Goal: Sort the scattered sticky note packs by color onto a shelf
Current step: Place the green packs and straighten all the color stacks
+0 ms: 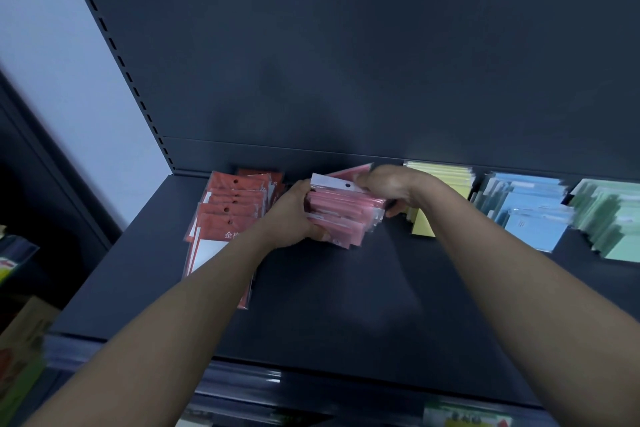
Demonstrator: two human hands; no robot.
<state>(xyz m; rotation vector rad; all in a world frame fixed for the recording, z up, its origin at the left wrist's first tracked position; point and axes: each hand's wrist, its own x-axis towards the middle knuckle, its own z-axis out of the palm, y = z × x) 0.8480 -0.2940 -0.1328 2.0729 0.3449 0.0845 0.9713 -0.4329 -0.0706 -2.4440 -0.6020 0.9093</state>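
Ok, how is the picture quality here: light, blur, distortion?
Head view: dim, bluish light. The blue packs and green packs at the right edge are smeared. The pink packs held between the left hand and right hand read fairly sharp. The wide-angle lens tilts the slotted upright. Faint arm shadows fall on the shelf.

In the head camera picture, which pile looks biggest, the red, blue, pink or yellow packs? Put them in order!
1. red packs
2. blue packs and pink packs, too alike to rank
3. yellow packs, smallest showing, but the right hand hides part
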